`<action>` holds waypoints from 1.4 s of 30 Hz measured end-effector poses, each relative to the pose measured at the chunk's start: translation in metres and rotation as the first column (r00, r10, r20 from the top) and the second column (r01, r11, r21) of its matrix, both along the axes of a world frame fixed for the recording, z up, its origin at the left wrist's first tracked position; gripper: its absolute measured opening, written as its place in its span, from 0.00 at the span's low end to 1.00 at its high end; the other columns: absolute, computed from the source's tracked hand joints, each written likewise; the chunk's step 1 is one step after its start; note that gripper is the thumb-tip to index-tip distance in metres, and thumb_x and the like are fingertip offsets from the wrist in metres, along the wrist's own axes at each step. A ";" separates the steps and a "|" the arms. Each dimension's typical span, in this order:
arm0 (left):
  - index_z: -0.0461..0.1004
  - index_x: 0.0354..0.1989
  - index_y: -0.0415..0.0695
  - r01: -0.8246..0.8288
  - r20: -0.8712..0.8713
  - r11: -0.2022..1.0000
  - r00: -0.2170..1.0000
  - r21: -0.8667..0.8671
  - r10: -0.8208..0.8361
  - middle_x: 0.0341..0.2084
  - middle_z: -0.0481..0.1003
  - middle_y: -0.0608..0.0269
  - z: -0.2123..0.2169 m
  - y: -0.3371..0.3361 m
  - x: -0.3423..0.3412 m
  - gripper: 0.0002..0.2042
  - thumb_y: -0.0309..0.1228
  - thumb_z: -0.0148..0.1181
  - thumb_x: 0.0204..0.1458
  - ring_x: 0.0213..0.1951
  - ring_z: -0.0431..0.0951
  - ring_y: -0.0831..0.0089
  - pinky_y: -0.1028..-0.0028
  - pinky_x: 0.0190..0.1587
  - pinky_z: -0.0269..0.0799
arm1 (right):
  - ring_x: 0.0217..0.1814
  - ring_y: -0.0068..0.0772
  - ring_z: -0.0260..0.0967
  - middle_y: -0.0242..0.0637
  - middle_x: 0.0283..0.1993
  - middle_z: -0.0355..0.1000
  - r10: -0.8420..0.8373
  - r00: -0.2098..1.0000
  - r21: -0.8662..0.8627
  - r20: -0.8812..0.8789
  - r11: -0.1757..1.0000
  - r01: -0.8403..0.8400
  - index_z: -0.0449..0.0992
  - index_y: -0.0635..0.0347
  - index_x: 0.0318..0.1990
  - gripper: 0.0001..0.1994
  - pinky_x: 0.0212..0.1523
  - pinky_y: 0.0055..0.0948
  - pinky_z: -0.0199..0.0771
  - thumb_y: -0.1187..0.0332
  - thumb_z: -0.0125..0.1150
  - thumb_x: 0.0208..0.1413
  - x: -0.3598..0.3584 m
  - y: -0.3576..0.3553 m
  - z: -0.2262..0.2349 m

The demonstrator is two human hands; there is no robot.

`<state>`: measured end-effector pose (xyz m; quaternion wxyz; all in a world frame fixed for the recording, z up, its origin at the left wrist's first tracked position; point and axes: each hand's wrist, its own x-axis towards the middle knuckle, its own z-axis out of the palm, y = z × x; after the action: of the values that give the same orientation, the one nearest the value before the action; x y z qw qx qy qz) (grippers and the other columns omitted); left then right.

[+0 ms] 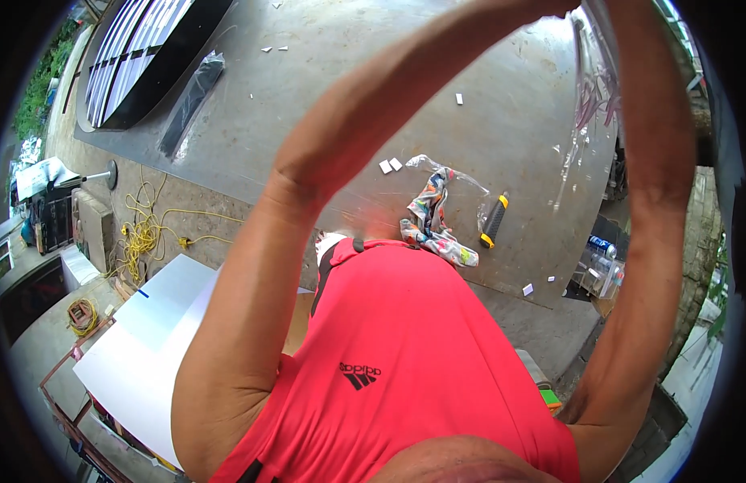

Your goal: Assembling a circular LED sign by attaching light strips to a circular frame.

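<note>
Both arms are up over the big grey metal sheet (pixel 486 121), and both hands run out past the top edge, so can't tell if either hand is gripping or loose. Left of the sheet there's a tangle of yellow cord (pixel 144 229). On the sheet's near part lies a colourful rag (pixel 433 221), a yellow-and-black utility knife (pixel 494 220) just right of it, and clear plastic film (pixel 590 88) hanging by the right forearm at the sheet's far right.

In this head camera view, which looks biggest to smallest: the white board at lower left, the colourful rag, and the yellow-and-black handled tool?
1. White board, by far the largest.
2. Colourful rag.
3. Yellow-and-black tool, the smallest.
The board may lie nearer the camera, which exaggerates its lead.
</note>
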<state>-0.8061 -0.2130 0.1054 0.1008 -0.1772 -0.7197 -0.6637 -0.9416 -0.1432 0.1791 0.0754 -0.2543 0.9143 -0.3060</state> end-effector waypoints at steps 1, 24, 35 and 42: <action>0.66 0.57 0.28 -0.096 0.047 0.995 0.994 0.030 0.094 0.46 0.76 0.30 -0.026 0.005 0.008 0.21 0.30 0.55 0.59 0.45 0.81 0.42 0.54 0.41 0.80 | 0.38 0.33 0.73 0.39 0.39 0.78 0.342 0.939 0.163 -0.029 0.929 -0.333 0.80 0.63 0.47 0.21 0.40 0.38 0.74 0.60 0.65 0.46 0.005 -0.016 -0.030; 0.69 0.43 0.31 -0.649 0.810 0.742 0.520 0.169 0.270 0.36 0.76 0.56 -0.376 0.026 0.073 0.15 0.33 0.65 0.63 0.33 0.81 0.68 0.65 0.32 0.86 | 0.53 0.53 0.77 0.57 0.51 0.78 0.191 0.980 -0.030 -0.056 0.981 -0.193 0.76 0.62 0.58 0.31 0.55 0.45 0.75 0.46 0.67 0.55 0.035 -0.034 -0.410; 0.70 0.44 0.34 -0.843 0.801 0.504 0.429 0.188 0.419 0.40 0.76 0.52 -0.384 -0.091 0.123 0.10 0.30 0.58 0.67 0.44 0.82 0.57 0.54 0.40 0.89 | 0.36 0.37 0.83 0.49 0.45 0.81 -0.255 0.520 -0.232 0.816 0.679 0.697 0.77 0.73 0.49 0.15 0.36 0.32 0.85 0.65 0.60 0.68 0.247 0.110 -0.369; 0.70 0.47 0.32 -0.847 0.837 0.487 0.414 0.212 0.356 0.36 0.80 0.47 -0.367 -0.106 0.119 0.15 0.32 0.66 0.62 0.34 0.85 0.53 0.55 0.34 0.89 | 0.54 0.49 0.79 0.52 0.52 0.78 0.120 0.358 -0.328 0.926 -0.212 0.920 0.75 0.64 0.51 0.09 0.52 0.44 0.83 0.70 0.60 0.67 0.278 0.157 -0.435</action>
<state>-0.6870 -0.3187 -0.2612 0.1220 0.4250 -0.4488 -0.7766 -0.6640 0.0133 -0.2563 0.1023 0.3190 0.3192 -0.8865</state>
